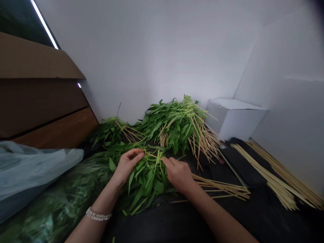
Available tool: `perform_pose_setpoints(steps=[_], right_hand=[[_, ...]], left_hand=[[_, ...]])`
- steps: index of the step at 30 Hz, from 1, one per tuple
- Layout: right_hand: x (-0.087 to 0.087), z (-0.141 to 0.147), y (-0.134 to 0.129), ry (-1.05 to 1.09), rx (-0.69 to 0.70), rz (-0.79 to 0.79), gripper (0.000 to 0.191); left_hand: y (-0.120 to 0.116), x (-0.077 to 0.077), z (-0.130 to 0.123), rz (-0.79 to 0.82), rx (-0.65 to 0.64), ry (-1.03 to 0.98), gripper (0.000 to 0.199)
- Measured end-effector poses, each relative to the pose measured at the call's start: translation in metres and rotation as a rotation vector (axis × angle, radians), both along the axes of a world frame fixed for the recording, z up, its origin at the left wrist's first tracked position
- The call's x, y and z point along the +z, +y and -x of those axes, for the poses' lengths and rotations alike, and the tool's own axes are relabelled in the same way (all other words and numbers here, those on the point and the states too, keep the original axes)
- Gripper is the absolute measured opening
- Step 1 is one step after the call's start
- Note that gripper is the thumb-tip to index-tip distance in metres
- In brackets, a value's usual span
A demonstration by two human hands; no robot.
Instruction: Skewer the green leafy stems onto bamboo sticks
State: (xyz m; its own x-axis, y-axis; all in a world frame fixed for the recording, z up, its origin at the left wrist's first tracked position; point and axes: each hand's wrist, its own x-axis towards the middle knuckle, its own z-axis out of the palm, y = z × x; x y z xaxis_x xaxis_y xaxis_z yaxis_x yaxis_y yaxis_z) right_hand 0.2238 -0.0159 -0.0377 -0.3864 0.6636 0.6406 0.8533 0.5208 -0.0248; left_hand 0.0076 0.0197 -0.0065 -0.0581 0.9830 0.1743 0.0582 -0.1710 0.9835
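A thin bamboo skewer [152,155] spans the short gap between my two hands, with leafy green stems [159,157] gathered on it close to my right fingers. Their leaves [149,179] hang below. My left hand [129,163] is closed in a pinch at the skewer's left end. A bit of green shows at its fingertips; whether a stem is pinched too I cannot tell. Closed beside the gathered stems, my right hand [178,172] grips the skewer, the rest of which it hides. Loose skewers [222,187] lie on the dark surface past my right wrist.
Behind my hands rises a large heap of skewered greens [174,118], with a smaller one [108,130] to its left. A plastic bag [37,165] and more greens [68,195] lie left. At right are a white box [233,118], a black case [240,165] and skewer bundles [268,179].
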Motion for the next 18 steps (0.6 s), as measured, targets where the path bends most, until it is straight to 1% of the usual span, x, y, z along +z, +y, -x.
perform_pose_setpoints(steps=[4,10,14,18], right_hand=[[0.0002,0.0001,0.0003,-0.010,0.024,0.006,0.036],[0.0019,-0.0015,-0.0002,-0.020,0.063,0.027,0.038],[0.0032,-0.0016,-0.0020,-0.025,0.088,0.047,0.040],[0.0028,-0.0005,-0.0029,-0.019,0.082,0.047,0.040]], left_hand=[[0.0000,-0.0002,-0.0013,0.029,-0.018,-0.025,0.035],[0.0030,0.0033,0.0055,0.163,-0.022,-0.070,0.042],[0.0036,0.0057,0.0087,0.205,-0.057,-0.045,0.042],[0.0029,0.0060,0.0076,0.227,-0.082,-0.068,0.040]])
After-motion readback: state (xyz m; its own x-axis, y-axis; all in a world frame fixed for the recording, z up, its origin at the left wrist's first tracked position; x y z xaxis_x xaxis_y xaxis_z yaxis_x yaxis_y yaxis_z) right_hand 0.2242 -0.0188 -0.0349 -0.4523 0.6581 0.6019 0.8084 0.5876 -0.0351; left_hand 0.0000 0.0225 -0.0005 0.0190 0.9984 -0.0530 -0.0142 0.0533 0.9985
